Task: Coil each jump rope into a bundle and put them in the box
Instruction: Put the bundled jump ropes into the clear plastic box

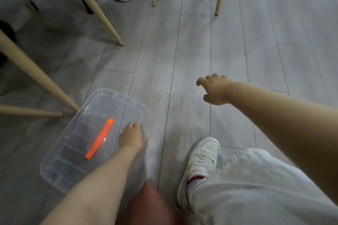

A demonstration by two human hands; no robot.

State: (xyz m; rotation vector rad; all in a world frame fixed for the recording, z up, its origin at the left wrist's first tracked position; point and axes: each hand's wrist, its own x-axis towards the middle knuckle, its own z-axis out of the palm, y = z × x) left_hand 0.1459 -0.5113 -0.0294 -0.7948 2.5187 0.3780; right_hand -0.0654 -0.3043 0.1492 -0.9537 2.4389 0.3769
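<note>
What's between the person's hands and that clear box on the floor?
Nothing visible. The left hand already grips the rim of the box, which has no lid on. The right hand hangs open over bare floor. No jump rope is in view.

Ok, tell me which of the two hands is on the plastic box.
The left hand: it holds the near right rim of the clear box. The right hand is out over bare floor, fingers loosely curled, holding nothing.

My left hand (132, 137) reaches down, fingers curled over; my right hand (214, 90) hangs outstretched, fingers loosely bent.
</note>
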